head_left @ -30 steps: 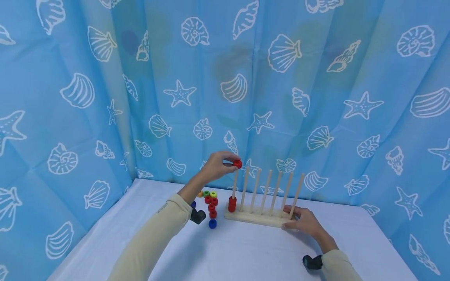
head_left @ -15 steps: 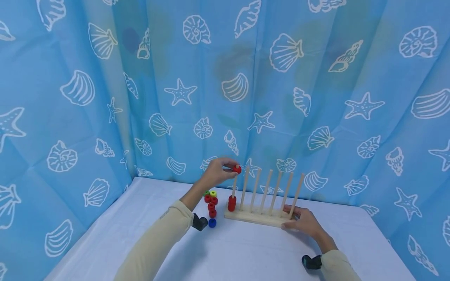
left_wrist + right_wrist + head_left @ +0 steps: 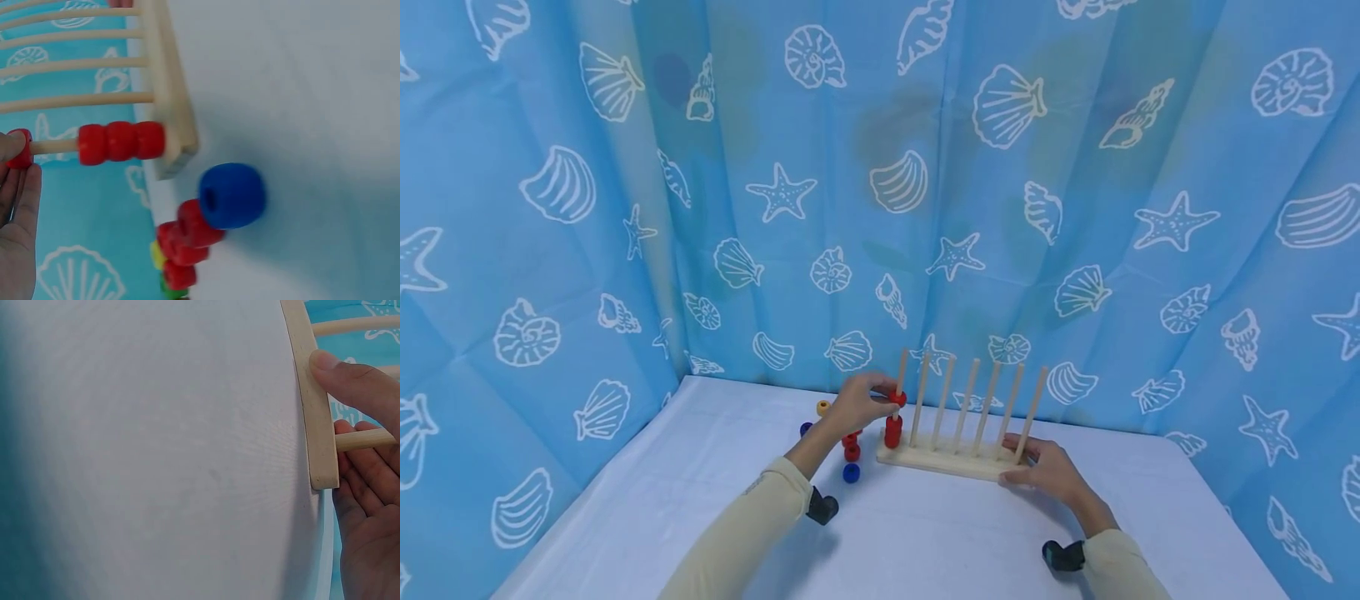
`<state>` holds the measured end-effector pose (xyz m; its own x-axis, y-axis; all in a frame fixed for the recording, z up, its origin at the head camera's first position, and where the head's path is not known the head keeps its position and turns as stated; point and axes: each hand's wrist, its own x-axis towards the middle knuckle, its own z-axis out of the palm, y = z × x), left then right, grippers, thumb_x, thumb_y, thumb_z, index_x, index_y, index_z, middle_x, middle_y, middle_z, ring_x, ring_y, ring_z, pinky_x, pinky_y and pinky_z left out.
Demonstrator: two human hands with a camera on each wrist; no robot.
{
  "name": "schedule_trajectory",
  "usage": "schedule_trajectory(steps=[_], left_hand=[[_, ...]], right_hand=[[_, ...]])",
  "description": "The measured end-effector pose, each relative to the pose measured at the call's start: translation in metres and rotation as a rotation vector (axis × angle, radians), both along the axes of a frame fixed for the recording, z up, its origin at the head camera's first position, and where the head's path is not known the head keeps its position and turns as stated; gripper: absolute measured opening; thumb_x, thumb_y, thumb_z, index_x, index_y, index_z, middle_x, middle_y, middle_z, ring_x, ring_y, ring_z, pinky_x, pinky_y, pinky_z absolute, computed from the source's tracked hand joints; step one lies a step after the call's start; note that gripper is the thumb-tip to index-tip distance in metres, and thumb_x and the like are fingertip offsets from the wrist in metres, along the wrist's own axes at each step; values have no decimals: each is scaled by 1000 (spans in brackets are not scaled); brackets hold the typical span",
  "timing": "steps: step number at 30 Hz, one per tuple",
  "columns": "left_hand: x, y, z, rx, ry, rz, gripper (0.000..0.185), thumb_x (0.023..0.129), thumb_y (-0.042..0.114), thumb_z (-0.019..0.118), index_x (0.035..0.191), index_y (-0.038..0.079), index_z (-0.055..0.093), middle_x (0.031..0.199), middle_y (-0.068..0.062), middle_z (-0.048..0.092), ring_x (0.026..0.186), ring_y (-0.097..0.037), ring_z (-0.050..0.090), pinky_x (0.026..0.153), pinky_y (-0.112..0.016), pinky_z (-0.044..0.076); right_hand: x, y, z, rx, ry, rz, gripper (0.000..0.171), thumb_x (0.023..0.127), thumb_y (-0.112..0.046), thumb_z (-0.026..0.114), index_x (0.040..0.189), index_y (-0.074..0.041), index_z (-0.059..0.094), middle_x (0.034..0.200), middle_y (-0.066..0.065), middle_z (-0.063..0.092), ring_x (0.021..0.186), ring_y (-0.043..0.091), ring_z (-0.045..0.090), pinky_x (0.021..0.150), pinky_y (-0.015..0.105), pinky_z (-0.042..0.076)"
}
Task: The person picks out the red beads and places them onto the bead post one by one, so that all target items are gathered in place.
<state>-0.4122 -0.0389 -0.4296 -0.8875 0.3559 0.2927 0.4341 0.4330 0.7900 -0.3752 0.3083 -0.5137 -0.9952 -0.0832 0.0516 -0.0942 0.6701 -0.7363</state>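
Note:
A wooden peg rack with a row of upright pegs stands on the table. My left hand pinches a red bead between thumb and fingers. This bead is threaded on the leftmost peg, partway down. Below it, three red beads sit stacked against the base, with a gap of bare peg between. At the other end, my right hand grips the base, its thumb on the front and its fingers behind, around the last peg.
Left of the rack lie loose beads: a blue bead, several red beads, a yellow and a green one. Another blue bead and an orange bead lie beyond my left forearm. A shell-patterned curtain hangs behind the table.
My left hand has come down along the leftmost peg, bringing the red bead from the peg's tip to partway down. The right hand keeps its place on the base.

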Motion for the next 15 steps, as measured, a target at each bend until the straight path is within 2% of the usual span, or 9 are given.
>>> schedule_trajectory(steps=[5, 15], left_hand=[[4, -1, -11, -4, -14, 12, 30, 73, 13, 69, 102, 15, 62, 93, 6, 60, 88, -13, 59, 69, -24, 50], [3, -1, -24, 2, -15, 39, 31, 73, 13, 70, 103, 14, 62, 93, 4, 59, 88, -11, 57, 71, -22, 49]], right_hand=[[1, -1, 1, -2, 7, -1, 72, 51, -43, 79, 115, -19, 57, 117, 0, 55, 119, 29, 38, 94, 55, 27], [0, -1, -1, 1, 21, 2, 71, 52, -42, 79, 115, -18, 57, 115, 0, 56, 117, 29, 40, 93, 54, 29]])
